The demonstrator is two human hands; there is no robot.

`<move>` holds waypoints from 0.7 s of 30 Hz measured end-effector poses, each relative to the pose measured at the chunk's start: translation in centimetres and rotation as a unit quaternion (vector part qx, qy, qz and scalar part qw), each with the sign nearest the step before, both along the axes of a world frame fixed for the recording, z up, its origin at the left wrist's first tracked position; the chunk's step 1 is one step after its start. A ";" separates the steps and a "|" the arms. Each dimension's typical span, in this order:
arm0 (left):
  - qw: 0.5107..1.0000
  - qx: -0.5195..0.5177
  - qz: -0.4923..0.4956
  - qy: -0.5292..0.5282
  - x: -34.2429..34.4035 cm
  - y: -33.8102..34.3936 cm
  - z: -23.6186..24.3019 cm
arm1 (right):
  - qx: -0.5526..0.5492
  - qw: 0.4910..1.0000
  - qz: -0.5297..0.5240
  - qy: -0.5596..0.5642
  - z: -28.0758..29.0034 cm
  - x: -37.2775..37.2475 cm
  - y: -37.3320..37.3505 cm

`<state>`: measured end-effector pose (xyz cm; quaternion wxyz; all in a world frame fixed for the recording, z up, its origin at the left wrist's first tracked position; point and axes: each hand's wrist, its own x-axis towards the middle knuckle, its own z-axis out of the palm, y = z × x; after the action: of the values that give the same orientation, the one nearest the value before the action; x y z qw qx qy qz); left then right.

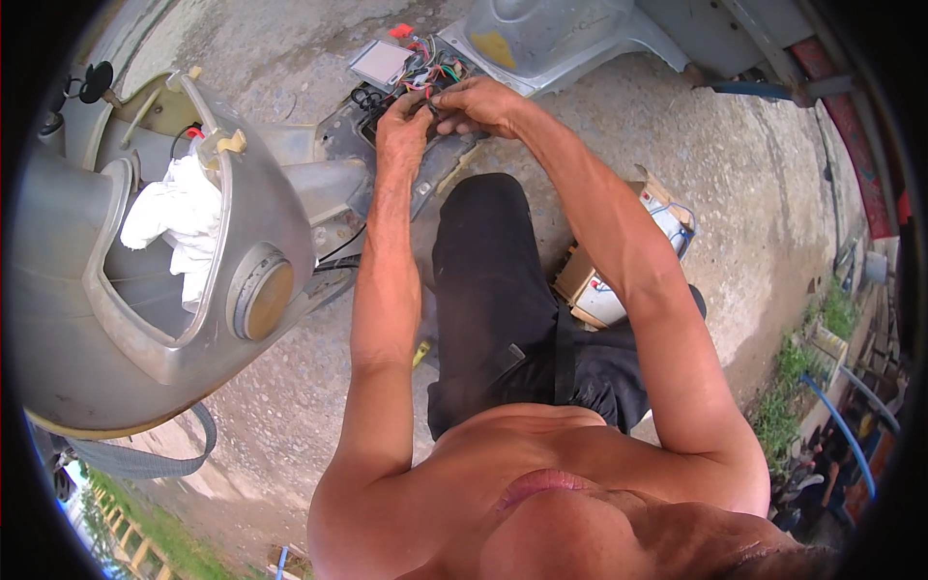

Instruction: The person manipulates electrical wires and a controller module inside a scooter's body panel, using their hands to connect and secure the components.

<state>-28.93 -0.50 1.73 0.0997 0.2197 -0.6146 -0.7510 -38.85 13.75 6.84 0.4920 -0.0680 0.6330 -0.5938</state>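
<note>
The concrete ground [677, 155] fills the view, rough and grey, with grass along its right edge. On its left lies the largest thing, a grey scooter front cover [116, 319], hollow side up, its long axis running from the lower left toward the upper middle; a round amber lens [263, 295] faces right and a white rag [179, 217] is stuffed in its cavity. A second pale grey body panel [551, 39] lies at the top, beyond the hands. A person squats over the work, black trousers [503, 290] between the forearms. A small cardboard box [590, 285] holding a white container sits just beside the right thigh.

Near the top centre, a dark panel [343, 130] carries a bundle of coloured wires [435, 72], red, green and black, spilling out beside a small grey rectangular module [379, 63]. The bundle runs roughly from the module down and right toward the hands.

The left hand [401, 126] is curled, fingertips pinching at the wires from below. The right hand [483, 101] is closed too, thumb and fingers gripping wire ends just beside the left fingertips; the two hands nearly touch. Exactly which strand each hand holds is too small to tell.
</note>
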 end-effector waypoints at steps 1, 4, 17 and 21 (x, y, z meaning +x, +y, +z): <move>1.000 0.002 -0.011 0.005 0.0 0.0 0.1 | -0.002 1.000 -0.007 -0.003 -0.1 0.0 0.0; 0.999 0.016 -0.027 0.010 0.2 0.4 1.0 | -0.017 0.999 -0.033 0.001 -0.5 0.5 -0.2; 0.988 0.077 -0.125 0.038 -0.4 0.5 1.6 | 0.023 0.993 -0.055 0.105 -0.2 0.7 0.6; 0.987 0.073 -0.138 0.033 1.0 -2.2 0.2 | 0.040 0.989 0.052 0.132 -0.9 1.0 -1.6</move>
<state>-27.95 -2.67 1.96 -0.0005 0.1147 -0.5789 -0.8073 -37.84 12.16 5.97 0.4362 -0.1588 0.7115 -0.5276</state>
